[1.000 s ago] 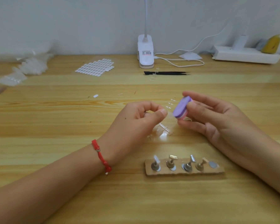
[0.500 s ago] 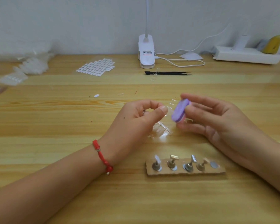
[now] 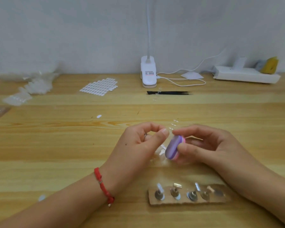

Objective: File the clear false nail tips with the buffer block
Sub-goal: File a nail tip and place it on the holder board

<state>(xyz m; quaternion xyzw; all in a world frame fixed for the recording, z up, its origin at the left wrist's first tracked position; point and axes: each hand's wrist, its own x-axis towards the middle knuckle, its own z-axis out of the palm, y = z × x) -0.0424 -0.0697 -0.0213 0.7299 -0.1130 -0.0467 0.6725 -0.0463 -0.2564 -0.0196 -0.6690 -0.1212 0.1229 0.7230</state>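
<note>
My right hand (image 3: 209,148) pinches a small purple and pink oval buffer block (image 3: 173,148) between thumb and fingers. Its purple face is turned toward my left hand (image 3: 138,145). My left thumb and forefinger are pinched together just left of the block's top end; the clear nail tip between them is too faint to make out. A clear strip of nail tips (image 3: 161,151) lies on the table below both hands. More clear tips (image 3: 174,125) lie just beyond the fingers.
A cardboard strip (image 3: 187,201) with several small metal nail stands sits near my right wrist. Black tweezers (image 3: 169,92), a white clip lamp base (image 3: 148,74) with its cable, a sheet of white stickers (image 3: 99,86) and plastic bags (image 3: 31,86) lie farther back.
My right hand has swung the buffer block downward and toward my left hand, so its purple face now points left. My left hand has stayed in place.
</note>
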